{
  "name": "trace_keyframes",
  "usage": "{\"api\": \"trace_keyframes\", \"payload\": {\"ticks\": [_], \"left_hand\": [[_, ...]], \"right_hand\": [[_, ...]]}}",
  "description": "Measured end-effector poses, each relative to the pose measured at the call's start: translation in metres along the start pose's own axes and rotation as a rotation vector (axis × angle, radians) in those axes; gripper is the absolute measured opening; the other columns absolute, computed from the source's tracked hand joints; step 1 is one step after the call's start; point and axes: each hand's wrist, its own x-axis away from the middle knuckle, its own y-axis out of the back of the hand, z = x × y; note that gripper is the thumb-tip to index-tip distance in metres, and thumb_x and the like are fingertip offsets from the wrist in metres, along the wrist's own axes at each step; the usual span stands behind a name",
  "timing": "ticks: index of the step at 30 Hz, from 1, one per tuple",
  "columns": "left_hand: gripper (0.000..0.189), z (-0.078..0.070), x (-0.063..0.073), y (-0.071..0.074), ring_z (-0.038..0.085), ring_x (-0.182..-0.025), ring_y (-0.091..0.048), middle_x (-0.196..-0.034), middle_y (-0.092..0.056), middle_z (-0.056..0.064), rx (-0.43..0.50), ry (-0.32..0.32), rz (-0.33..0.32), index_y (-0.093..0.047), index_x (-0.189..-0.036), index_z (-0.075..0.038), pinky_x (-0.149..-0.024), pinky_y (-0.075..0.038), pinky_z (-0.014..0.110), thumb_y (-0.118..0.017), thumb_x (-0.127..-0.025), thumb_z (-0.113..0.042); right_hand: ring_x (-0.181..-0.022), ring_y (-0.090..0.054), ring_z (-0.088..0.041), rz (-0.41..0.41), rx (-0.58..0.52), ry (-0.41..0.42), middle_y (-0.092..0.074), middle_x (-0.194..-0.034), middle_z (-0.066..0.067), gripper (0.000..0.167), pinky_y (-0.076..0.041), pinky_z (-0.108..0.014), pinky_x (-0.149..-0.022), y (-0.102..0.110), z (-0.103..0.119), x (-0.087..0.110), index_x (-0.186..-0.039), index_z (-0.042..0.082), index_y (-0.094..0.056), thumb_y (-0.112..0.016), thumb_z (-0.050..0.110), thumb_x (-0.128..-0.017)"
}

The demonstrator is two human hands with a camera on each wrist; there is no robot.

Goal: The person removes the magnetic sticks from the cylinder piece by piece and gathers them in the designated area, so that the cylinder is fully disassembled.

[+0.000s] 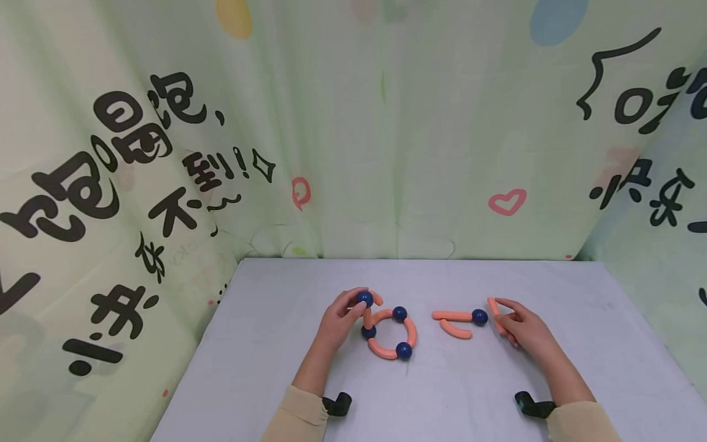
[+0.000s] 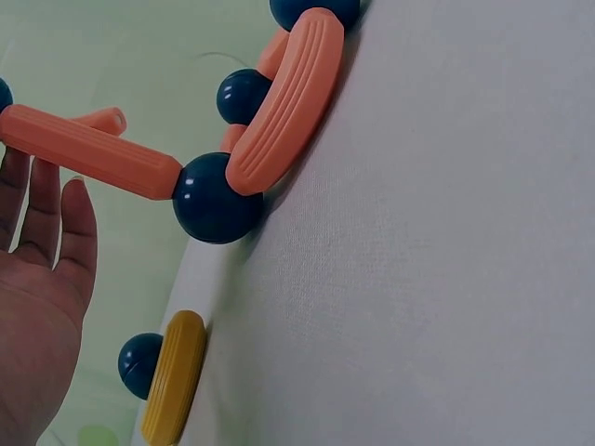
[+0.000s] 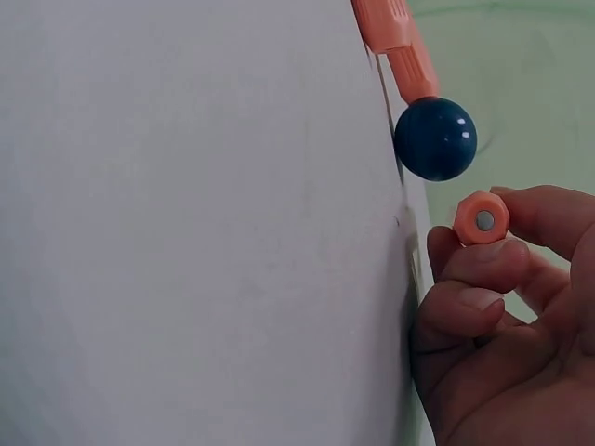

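Observation:
In the head view my left hand [image 1: 338, 316] pinches a blue ball [image 1: 365, 299] between thumb and fingers. An orange stick [image 2: 93, 153] runs from this ball down to another blue ball [image 2: 218, 198], part of a ring of curved orange rods [image 1: 411, 332] and blue balls lying on the table. A short curved orange rod [image 1: 377, 297] sticks out by the held ball. My right hand [image 1: 521, 325] grips an orange magnetic rod [image 1: 495, 314]; its end, with a grey metal disc, faces the right wrist camera. Just left of it is a blue ball [image 1: 479, 317] at the end of a straight orange rod [image 1: 453, 315].
A loose curved orange rod [image 1: 456, 330] lies before the straight one. The left wrist view also has a yellow curved rod [image 2: 175, 379] beside a blue ball [image 2: 140, 366]. The white-covered table [image 1: 431, 399] ends at a printed curtain [image 1: 397, 153] behind and at the sides.

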Motion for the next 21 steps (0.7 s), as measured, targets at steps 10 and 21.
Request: {"api": "trace_keyframes", "payload": {"ticks": [10,21], "left_hand": [[0.035,-0.001,0.001,0.0,0.016,-0.109,-0.056,-0.117,-0.063,-0.004,0.003,0.008,0.001,-0.06,-0.132,-0.035,-0.094,-0.048,0.033,-0.059,-0.098,-0.041],[0.035,-0.002,0.002,0.0,0.017,-0.108,-0.055,-0.116,-0.063,-0.004,0.007,0.018,0.002,-0.06,-0.132,-0.035,-0.096,-0.048,0.035,-0.059,-0.098,-0.041]], "right_hand": [[-0.065,-0.052,-0.017,-0.013,0.111,-0.031,-0.057,-0.096,-0.009,0.064,-0.045,-0.03,-0.055,-0.006,-0.002,-0.006,-0.15,0.008,-0.036,-0.056,0.038,-0.098],[-0.069,-0.054,-0.018,-0.035,0.161,-0.062,-0.057,-0.104,-0.015,0.063,-0.046,-0.03,-0.057,-0.01,0.001,-0.008,-0.146,0.005,-0.04,-0.059,0.039,-0.096]]}}
